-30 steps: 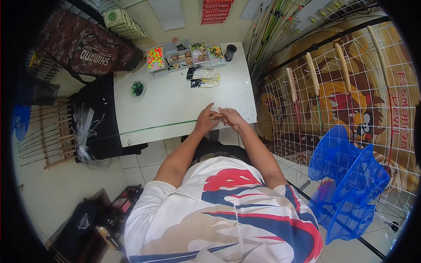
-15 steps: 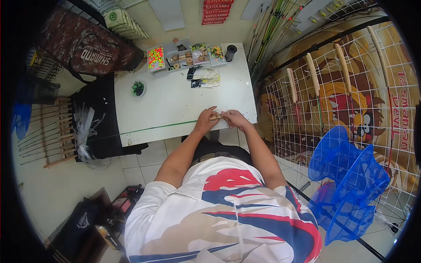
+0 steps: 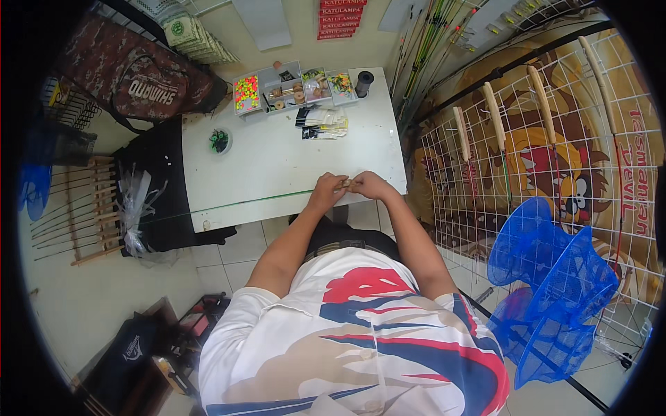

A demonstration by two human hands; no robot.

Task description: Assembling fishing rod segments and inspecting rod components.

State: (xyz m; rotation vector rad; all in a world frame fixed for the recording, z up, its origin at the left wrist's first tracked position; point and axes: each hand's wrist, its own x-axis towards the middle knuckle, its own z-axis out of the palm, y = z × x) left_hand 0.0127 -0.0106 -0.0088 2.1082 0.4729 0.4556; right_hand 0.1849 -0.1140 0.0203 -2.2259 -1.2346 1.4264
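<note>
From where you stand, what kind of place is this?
Probably a fishing tackle shop or its workbench. Fishing rods lean in the corner, blue landing nets hang by a wire grid panel, and a compartment box of floats and small tackle sits on the white table.

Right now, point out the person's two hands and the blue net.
left hand (image 3: 327,191), head view, back of the hand
right hand (image 3: 371,186), head view, back of the hand
blue net (image 3: 555,277), head view, mesh middle

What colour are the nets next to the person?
The nets are bright blue mesh, seen best at the right of the head view.
</note>
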